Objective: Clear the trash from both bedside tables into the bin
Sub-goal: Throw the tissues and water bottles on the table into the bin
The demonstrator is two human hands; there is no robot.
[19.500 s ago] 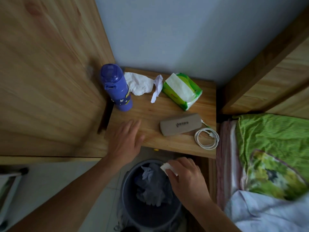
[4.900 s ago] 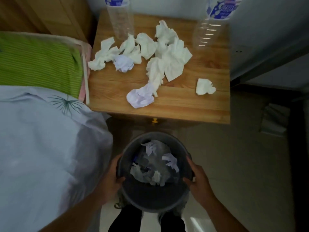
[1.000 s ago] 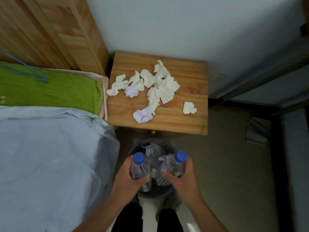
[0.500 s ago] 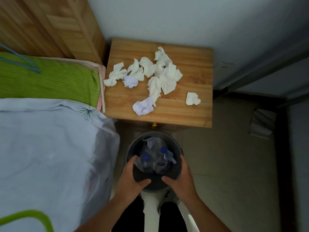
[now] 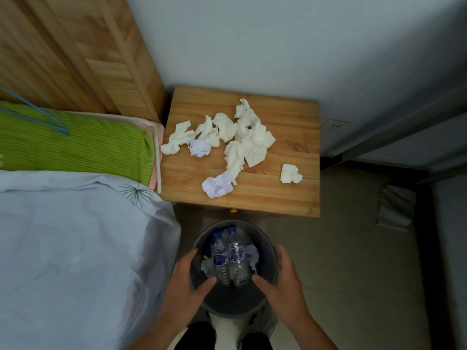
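Note:
The dark grey bin [image 5: 227, 298] stands on the floor in front of the wooden bedside table [image 5: 290, 117]. Two clear plastic bottles with blue caps [image 5: 219, 258] [image 5: 236, 256] lie side by side in it on crumpled paper. My left hand [image 5: 187, 284] and my right hand [image 5: 281, 280] grip the bin's rim on either side, thumbs inside. On the table lie a pile of crumpled white tissues [image 5: 242, 137], two pale purple paper balls [image 5: 217, 185] [image 5: 199, 147] and a lone tissue [image 5: 290, 174].
A bed with a pale blue cover [image 5: 75, 248] and a green pillow [image 5: 75, 142] adjoins the table's left side, under a wooden headboard [image 5: 75, 59]. A wall socket [image 5: 334, 126] sits right of the table. A folded grey item [image 5: 394, 208] lies on the floor.
Both bottles left my hands and dropped into the bin. My hands then moved out to the bin's rim. Before that I carried the bin over from the other bedside table.

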